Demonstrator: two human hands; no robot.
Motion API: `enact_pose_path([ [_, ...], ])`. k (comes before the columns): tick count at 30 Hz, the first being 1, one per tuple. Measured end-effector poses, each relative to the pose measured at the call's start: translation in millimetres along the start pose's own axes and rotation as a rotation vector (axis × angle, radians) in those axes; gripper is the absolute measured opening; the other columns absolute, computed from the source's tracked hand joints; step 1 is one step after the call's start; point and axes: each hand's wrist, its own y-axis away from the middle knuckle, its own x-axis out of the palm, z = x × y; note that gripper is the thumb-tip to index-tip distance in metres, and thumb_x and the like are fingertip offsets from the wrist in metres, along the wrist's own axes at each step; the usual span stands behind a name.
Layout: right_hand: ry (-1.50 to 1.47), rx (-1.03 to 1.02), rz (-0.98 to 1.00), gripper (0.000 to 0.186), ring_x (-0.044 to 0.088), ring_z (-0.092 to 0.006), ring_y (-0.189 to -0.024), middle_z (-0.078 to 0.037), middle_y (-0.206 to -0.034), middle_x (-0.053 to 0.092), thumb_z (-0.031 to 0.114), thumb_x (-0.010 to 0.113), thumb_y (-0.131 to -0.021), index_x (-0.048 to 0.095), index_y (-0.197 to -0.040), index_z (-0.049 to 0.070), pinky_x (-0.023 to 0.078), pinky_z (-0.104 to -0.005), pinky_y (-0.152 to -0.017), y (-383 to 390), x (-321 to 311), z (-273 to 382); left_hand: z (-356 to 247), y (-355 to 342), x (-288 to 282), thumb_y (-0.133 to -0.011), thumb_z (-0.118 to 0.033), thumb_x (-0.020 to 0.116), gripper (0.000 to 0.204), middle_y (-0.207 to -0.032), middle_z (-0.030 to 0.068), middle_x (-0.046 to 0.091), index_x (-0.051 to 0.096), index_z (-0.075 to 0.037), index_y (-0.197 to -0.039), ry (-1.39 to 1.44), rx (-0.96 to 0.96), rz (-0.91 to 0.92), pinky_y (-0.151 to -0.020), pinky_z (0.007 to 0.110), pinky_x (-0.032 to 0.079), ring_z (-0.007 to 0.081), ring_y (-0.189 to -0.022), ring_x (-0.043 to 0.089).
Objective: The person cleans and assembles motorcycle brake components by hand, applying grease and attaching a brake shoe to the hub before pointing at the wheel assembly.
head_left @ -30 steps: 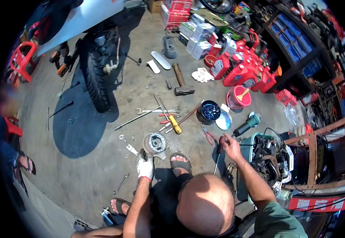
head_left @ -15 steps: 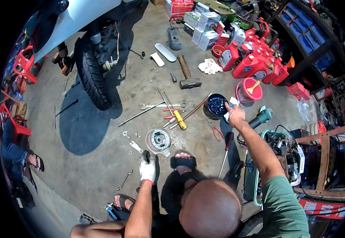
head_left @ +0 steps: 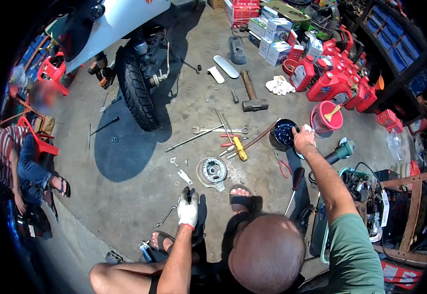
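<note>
My left hand, in a white work glove with dark fingertips, is held low above the floor. Its fingers point forward, slightly apart, and nothing shows in them. Just ahead of it lie a small metal lever and a round brake plate with shoes; a combination wrench is to its left. My right arm reaches out, and my bare right hand closes at the right rim of a black tub of blue grease. Something white beside those fingers is too small to identify.
A yellow-handled screwdriver, large wrench and hammer lie ahead. Red-handled pliers and a green power tool flank the tub. A motorcycle tyre, red pail and red bottles stand beyond. Someone sits far left.
The whole view has shifted, so the scene appears farther right. Against the floor, my left hand has moved slightly left, away from the brake plate. My right hand stays at the tub.
</note>
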Motion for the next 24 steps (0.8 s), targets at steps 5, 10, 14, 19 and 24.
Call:
enact_pose_path([
  [5, -0.063, -0.027, -0.152, 0.048, 0.059, -0.0357, -0.115, -0.018, -0.126, 0.055, 0.016, 0.057, -0.091, 0.052, -0.140, 0.018, 0.045, -0.0547, -0.095, -10, 18, -12, -47, 13, -33, -0.092, -0.028, 0.064, 0.055, -0.131, 0.0233, 0.059, 0.053, 0.000, -0.137, -0.241, 0.121, -0.051, -0.100, 0.041, 0.047, 0.0339, -0.117, 0.061],
  [10, -0.013, -0.070, -0.150, 0.034, 0.059, -0.0326, -0.114, -0.014, -0.121, 0.058, 0.024, 0.041, -0.101, 0.063, -0.127, 0.018, 0.042, -0.0508, -0.095, -19, 21, -16, -145, 27, -114, -0.091, -0.040, 0.061, 0.056, -0.129, 0.0207, 0.060, 0.055, -0.005, -0.135, -0.455, 0.204, -0.020, -0.099, 0.041, 0.049, 0.0338, -0.113, 0.063],
  [14, 0.055, -0.092, -0.098, 0.028, 0.060, -0.0274, -0.116, -0.012, -0.124, 0.060, 0.021, 0.050, -0.095, 0.071, -0.114, 0.017, 0.042, -0.0472, -0.097, -19, 28, -13, -206, 43, -185, -0.092, -0.037, 0.060, 0.050, -0.126, 0.0197, 0.061, 0.057, -0.007, -0.132, -0.644, 0.309, -0.052, -0.100, 0.041, 0.048, 0.0321, -0.113, 0.062],
  [19, -0.137, -0.049, -0.183, 0.033, 0.059, -0.0321, -0.118, -0.020, -0.131, 0.055, 0.018, 0.062, -0.084, 0.069, -0.116, 0.013, 0.044, -0.0485, -0.099, -2, 12, -29, -273, 75, -279, -0.092, -0.029, 0.063, 0.049, -0.125, 0.0215, 0.062, 0.058, -0.003, -0.132, -0.959, 0.426, -0.116, -0.095, 0.040, 0.050, 0.0316, -0.107, 0.065],
  [24, -0.444, -0.160, -0.334, 0.041, 0.060, -0.0433, -0.113, -0.028, -0.134, 0.051, 0.007, 0.060, -0.077, 0.065, -0.118, 0.007, 0.048, -0.0487, -0.098, 17, -27, -14, -252, 81, -370, -0.093, -0.032, 0.058, 0.048, -0.126, 0.0221, 0.061, 0.058, -0.001, -0.131, -1.072, 0.283, -0.132, -0.102, 0.041, 0.046, 0.0360, -0.118, 0.059],
])
